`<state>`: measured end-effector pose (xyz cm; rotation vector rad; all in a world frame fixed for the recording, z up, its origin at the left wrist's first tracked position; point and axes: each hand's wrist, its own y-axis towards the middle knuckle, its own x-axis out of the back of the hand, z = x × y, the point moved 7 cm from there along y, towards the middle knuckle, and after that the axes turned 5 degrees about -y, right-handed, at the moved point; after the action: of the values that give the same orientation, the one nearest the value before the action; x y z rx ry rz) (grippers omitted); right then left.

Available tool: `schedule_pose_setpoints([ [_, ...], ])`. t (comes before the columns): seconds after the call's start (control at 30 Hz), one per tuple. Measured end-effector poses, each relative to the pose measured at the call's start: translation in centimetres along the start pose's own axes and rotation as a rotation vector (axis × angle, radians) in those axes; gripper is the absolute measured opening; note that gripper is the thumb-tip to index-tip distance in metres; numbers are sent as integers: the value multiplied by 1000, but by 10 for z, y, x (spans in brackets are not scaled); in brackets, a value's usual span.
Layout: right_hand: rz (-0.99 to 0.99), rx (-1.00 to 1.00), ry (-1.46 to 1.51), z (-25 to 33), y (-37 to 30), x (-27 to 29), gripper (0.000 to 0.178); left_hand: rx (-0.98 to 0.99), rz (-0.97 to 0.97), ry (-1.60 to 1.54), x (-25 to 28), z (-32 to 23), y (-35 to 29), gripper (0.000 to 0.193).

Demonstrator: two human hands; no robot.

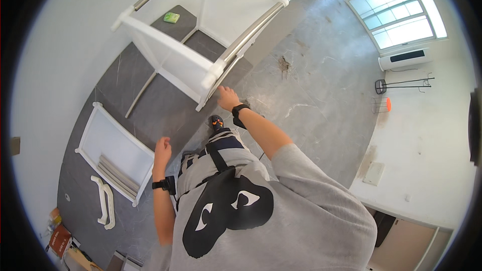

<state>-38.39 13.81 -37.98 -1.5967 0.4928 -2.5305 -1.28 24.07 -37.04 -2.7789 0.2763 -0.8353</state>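
Note:
A partly built rack with white panels (170, 60) and shiny metal tubes (256, 23) stands on the dark grey surface in front of me. My right hand (229, 98) is beside the rack's near lower corner, fingers loosely apart, with nothing seen in them. Whether a fingertip touches the white corner piece (217, 73) I cannot tell. To the left, my left hand (162, 149) hovers near the corner of a loose white panel (118, 143), its fingers slightly bent and holding nothing visible. Several grey tubes (119, 175) lie on that panel.
Two white curved bars (104, 203) lie beside the panel. A green packet (171, 17) sits behind the rack. Boxes and small items (60, 241) gather at the lower left. Across the floor are an orange-rimmed wire basket (382, 105), a black stand (401, 84) and a window (396, 12).

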Motion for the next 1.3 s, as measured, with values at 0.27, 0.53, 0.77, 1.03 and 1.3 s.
schedule_pose_setpoints([
  [0.27,-155,452,-506,21,34,-10,48,342,51,-3,-8,40,-30,28],
  [0.53,66,639,-533,29,57,-7,32,372,-73,-93,-19,12,-54,28],
  [0.77,158,1031,-377,32,21,20,35,233,-233,-40,4,-50,-31,32],
  [1.03,241,988,-469,72,-36,64,38,-82,-385,516,25,-99,26,55],
  [1.3,179,921,-458,122,-61,105,37,-88,-303,610,11,-74,61,69],
])
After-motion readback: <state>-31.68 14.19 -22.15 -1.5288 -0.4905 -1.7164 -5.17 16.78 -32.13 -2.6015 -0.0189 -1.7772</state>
